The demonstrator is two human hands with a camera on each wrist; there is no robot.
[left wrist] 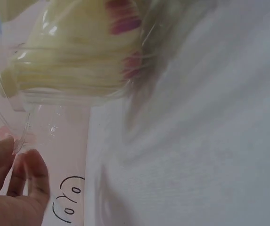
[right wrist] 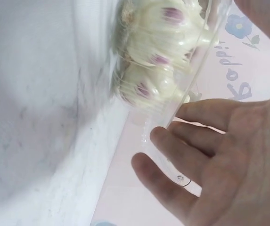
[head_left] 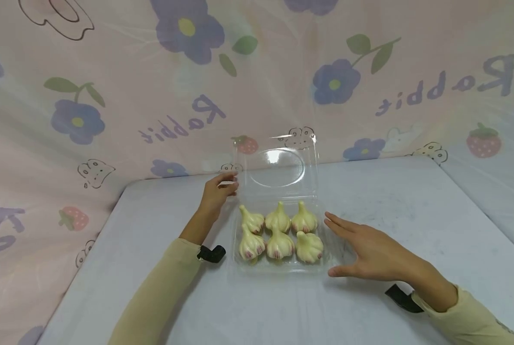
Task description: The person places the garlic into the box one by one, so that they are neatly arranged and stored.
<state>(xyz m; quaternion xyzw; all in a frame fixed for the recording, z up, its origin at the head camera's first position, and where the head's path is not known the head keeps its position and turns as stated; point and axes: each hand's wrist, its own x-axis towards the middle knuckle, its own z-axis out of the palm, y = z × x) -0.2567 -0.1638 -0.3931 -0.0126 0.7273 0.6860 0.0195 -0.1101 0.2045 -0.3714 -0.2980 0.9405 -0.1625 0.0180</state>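
Observation:
A clear plastic clamshell box (head_left: 278,269) sits on the table in the head view, holding several garlic bulbs (head_left: 280,245) with purple-streaked bases, in two rows. Its transparent lid (head_left: 276,167) stands raised at the back. My left hand (head_left: 216,191) is at the lid's left edge; in the left wrist view, thumb and fingers (left wrist: 38,172) pinch that edge. Beside the box's right side is my right hand (head_left: 373,251), thumb and fingers spread and holding nothing. In the right wrist view its fingertips are close to the box wall, with garlic (right wrist: 158,56) showing through the plastic.
A white-covered table (head_left: 278,311) lies under the box. Behind it hangs a pink cloth (head_left: 261,72) with flowers, strawberries and reversed lettering, close behind the raised lid. Black wrist mounts (head_left: 212,254) stick out at both sleeves.

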